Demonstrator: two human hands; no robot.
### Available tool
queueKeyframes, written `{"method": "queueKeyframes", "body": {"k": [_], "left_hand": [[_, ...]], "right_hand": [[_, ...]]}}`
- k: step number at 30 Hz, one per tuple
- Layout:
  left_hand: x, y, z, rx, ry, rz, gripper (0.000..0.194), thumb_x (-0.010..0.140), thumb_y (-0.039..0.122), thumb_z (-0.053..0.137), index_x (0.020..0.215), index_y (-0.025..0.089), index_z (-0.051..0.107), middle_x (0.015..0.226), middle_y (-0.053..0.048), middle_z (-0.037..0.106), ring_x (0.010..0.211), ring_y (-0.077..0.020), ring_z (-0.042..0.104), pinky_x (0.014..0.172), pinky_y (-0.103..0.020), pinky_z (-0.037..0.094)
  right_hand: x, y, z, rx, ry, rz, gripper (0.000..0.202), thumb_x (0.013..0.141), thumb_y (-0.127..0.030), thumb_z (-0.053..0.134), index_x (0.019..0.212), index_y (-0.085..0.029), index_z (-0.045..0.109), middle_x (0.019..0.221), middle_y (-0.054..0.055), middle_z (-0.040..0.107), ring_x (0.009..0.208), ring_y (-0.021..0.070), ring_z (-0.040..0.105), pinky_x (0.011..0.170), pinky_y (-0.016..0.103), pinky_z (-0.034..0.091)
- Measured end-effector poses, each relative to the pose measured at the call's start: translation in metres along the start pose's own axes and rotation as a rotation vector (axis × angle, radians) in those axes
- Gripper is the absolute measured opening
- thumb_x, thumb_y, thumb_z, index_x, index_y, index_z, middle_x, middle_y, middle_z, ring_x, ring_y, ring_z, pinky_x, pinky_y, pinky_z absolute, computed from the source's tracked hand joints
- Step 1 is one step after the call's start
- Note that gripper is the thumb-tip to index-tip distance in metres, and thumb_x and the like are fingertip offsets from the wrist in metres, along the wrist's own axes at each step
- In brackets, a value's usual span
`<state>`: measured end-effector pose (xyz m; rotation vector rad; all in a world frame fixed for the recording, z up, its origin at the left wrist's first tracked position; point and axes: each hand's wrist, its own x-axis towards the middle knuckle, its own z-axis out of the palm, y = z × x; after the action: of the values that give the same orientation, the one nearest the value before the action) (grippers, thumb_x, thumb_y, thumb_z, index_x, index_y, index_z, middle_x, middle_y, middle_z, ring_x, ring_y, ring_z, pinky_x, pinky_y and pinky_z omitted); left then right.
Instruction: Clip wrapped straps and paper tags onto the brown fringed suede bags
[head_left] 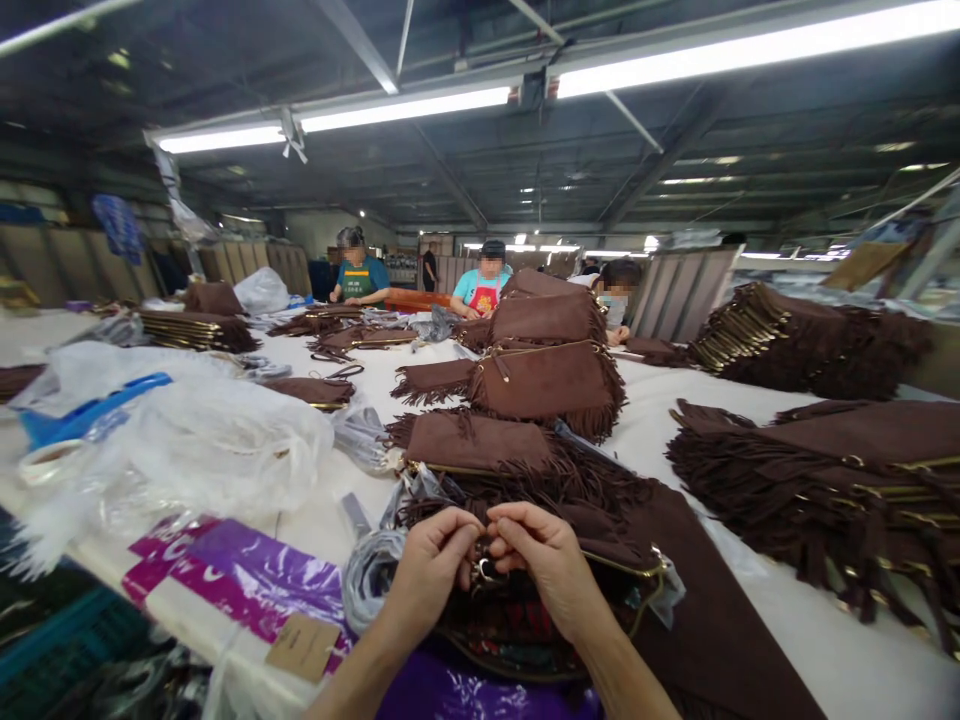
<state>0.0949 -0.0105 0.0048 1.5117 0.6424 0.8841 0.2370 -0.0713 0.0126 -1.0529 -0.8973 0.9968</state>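
Note:
My left hand (444,560) and my right hand (536,550) are close together over an open brown bag (517,640) near the table's front edge. Thumb and fingertips are pinched on each hand, at a small dark strap piece with a metal ring (486,570) just below the fingertips. What exactly lies between the fingertips is too small to tell. The bag has a gold zipper and a dark patterned inside. Brown suede with fringe (480,440) lies just beyond my hands.
Stacks of fringed brown bags (825,480) stand at the right, others (547,380) at centre. Plastic bags (217,440), a tape roll (51,458) and purple packaging (262,575) lie left. A teal crate (75,640) is below. People (484,285) work across the table.

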Motion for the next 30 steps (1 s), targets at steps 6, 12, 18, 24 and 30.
{"method": "queueKeyframes", "body": {"k": [6, 12, 18, 24, 30], "left_hand": [[-0.002, 0.000, 0.001, 0.016, 0.040, 0.008, 0.022, 0.078, 0.036, 0.057, 0.080, 0.015, 0.062, 0.056, 0.004, 0.053, 0.045, -0.0088, 0.046, 0.046, -0.020, 0.034], [-0.003, -0.005, 0.003, 0.088, 0.089, 0.047, 0.019, 0.082, 0.033, 0.053, 0.073, 0.017, 0.054, 0.056, 0.006, 0.046, 0.047, -0.0077, 0.041, 0.046, -0.019, 0.032], [-0.001, -0.008, 0.005, -0.042, 0.080, 0.023, 0.016, 0.078, 0.032, 0.055, 0.079, 0.018, 0.049, 0.060, 0.006, 0.050, 0.046, -0.0075, 0.044, 0.045, -0.019, 0.032], [-0.001, -0.006, 0.006, -0.129, 0.080, 0.031, 0.017, 0.074, 0.031, 0.058, 0.080, 0.019, 0.048, 0.057, 0.009, 0.046, 0.046, -0.0061, 0.040, 0.044, -0.017, 0.032], [-0.001, -0.005, 0.006, -0.124, 0.052, 0.027, 0.017, 0.075, 0.031, 0.058, 0.079, 0.018, 0.048, 0.059, 0.008, 0.047, 0.046, -0.0053, 0.039, 0.044, -0.017, 0.031]], "right_hand": [[-0.002, 0.002, -0.001, -0.194, -0.046, -0.083, 0.041, 0.073, -0.058, 0.075, 0.080, -0.018, 0.072, 0.065, 0.001, 0.063, 0.054, 0.0132, 0.056, 0.043, 0.019, 0.045], [-0.002, 0.006, -0.003, -0.232, -0.036, -0.099, 0.036, 0.076, -0.054, 0.075, 0.081, -0.018, 0.070, 0.062, 0.000, 0.061, 0.054, 0.0139, 0.054, 0.042, 0.019, 0.044], [-0.002, 0.009, -0.002, -0.177, -0.030, -0.052, 0.037, 0.072, -0.052, 0.079, 0.078, -0.017, 0.071, 0.065, 0.002, 0.066, 0.056, 0.0143, 0.057, 0.045, 0.019, 0.047], [-0.002, 0.009, 0.001, -0.133, -0.033, -0.002, 0.039, 0.068, -0.053, 0.082, 0.077, -0.016, 0.071, 0.064, 0.003, 0.067, 0.053, 0.0131, 0.056, 0.044, 0.018, 0.047], [-0.003, 0.008, 0.004, -0.135, -0.063, -0.002, 0.035, 0.072, -0.048, 0.080, 0.077, -0.015, 0.072, 0.059, 0.000, 0.063, 0.052, 0.0107, 0.054, 0.046, 0.016, 0.046]]}}
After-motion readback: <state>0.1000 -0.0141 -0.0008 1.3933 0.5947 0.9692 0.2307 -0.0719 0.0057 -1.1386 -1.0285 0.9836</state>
